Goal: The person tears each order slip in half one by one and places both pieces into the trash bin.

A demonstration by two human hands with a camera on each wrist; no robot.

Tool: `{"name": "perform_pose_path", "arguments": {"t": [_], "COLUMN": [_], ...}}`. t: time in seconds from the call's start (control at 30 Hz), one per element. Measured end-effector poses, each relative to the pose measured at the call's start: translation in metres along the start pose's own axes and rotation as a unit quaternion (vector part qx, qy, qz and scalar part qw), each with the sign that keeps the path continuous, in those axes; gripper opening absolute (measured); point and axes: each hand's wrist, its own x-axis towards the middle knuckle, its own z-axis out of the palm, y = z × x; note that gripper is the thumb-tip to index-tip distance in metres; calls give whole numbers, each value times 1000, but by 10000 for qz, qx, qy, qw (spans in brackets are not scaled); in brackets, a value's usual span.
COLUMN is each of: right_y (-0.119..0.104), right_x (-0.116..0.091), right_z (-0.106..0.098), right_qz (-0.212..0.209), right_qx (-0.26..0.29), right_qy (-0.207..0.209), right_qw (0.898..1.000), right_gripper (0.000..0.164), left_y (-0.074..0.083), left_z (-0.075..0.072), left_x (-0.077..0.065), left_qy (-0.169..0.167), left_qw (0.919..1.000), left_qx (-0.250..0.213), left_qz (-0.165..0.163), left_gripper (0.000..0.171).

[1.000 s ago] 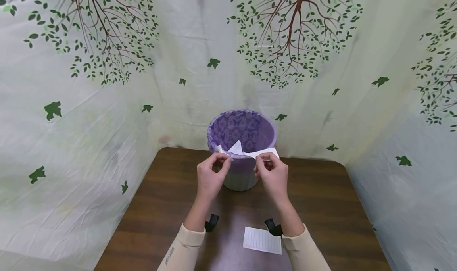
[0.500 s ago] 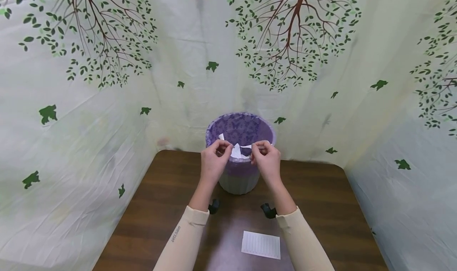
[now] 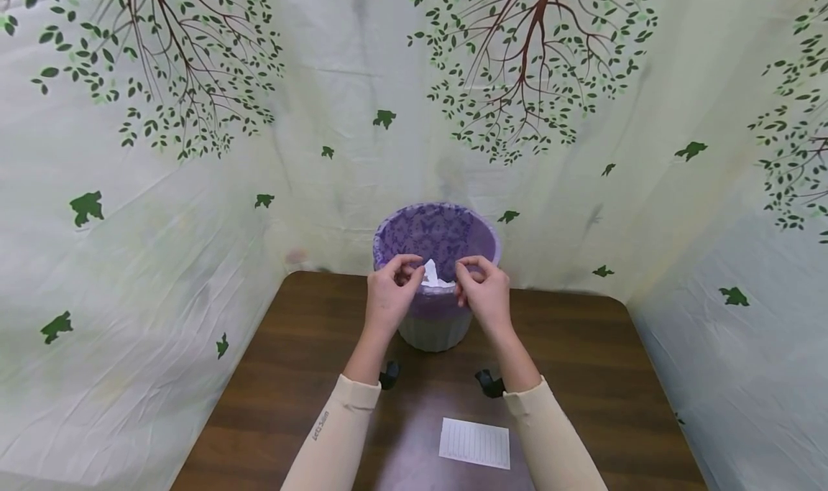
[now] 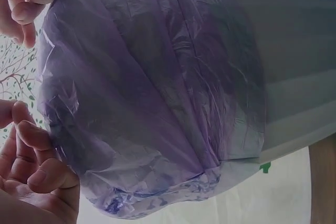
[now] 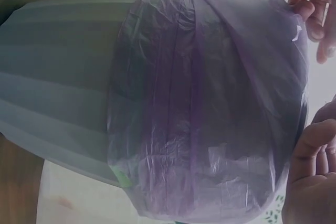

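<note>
A pale bin (image 3: pixel 435 333) stands on the table, lined with a purple patterned plastic bag (image 3: pixel 430 228) folded over its rim. White paper scraps (image 3: pixel 432 271) with jagged edges show at the bin's near rim, between my hands. Thumb and fingertips of my left hand (image 3: pixel 391 290) come together just left of the paper. My right hand (image 3: pixel 485 290) mirrors this on the other side, its fingertips bent toward the thumb. I cannot tell whether either hand pinches paper. Both wrist views show the liner bag (image 4: pixel 131 77) filling the middle, fingers at its top edge.
A lined white card (image 3: pixel 475 443) lies on the brown wooden table (image 3: pixel 582 361), near my right sleeve. Dark straps or mounts (image 3: pixel 489 383) sit at both wrists. Behind the bin hangs a curtain (image 3: pixel 336 210) printed with trees and leaves, continuing along both sides.
Both hands have risen a little over the near rim and drawn closer together. The white strip earlier stretched between them, with ends sticking out beside the hands, no longer shows.
</note>
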Motion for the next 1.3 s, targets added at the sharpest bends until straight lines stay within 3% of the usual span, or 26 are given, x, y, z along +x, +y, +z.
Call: {"name": "perform_pose_path", "arguments": {"t": [0.3, 0.53, 0.67, 0.97, 1.3], "right_y": [1, -8, -13, 38, 69], "right_x": [-10, -36, -57, -84, -118], "right_z": [-7, -15, -19, -35, -56], "right_qz": [57, 26, -227, 17, 563], "right_qx": [-80, -370, -711, -1083, -1041], "right_qy": [110, 113, -9, 62, 87], "right_qw": [9999, 9992, 9972, 9941, 9929], "right_gripper": [20, 14, 10, 10, 12], "left_y": [9, 11, 4, -15, -27], "left_z": [5, 15, 23, 34, 42], "left_x": [-11, -42, -63, -96, -127], "left_qy": [-47, -169, -350, -675, -881], "left_qw": [9998, 9990, 9987, 9975, 9949], "left_qx": [36, -35, -118, -129, -79], "left_qz": [166, 415, 340, -188, -480], "left_gripper": [10, 8, 8, 12, 14]}}
